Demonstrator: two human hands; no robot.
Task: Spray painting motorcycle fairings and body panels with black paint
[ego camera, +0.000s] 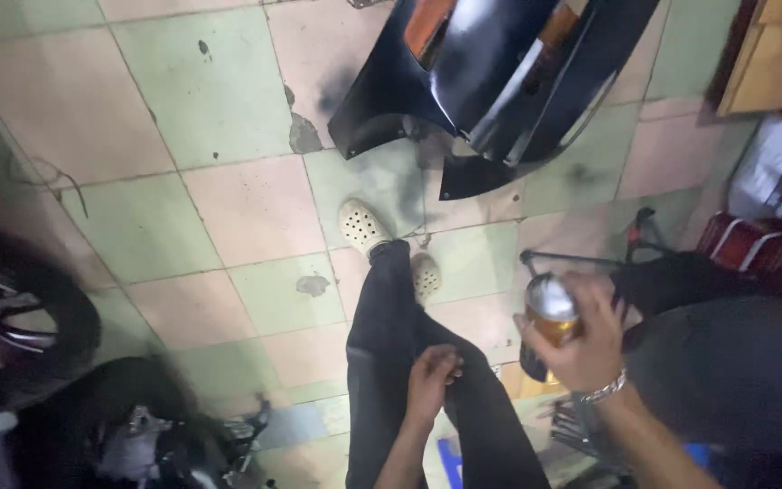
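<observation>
The person stands over a floor of worn green and pink tiles. The right hand holds a small orange metal can with a shiny silver top; the fingers are wrapped around it from the side, and I cannot tell if one finger presses the top. The left hand rests on the thigh of the black trousers, its fingers curled loosely together, holding nothing.

In front lies a glossy black curved body panel with orange lamps, a little beyond the cream perforated clogs.

I think the danger is the picture blur: the can seems in motion, well apart from the panel. If it is a spray, mist could land on the tiles, the clogs or the dark motorcycle parts at the left. The one-handed grip could also slip.
</observation>
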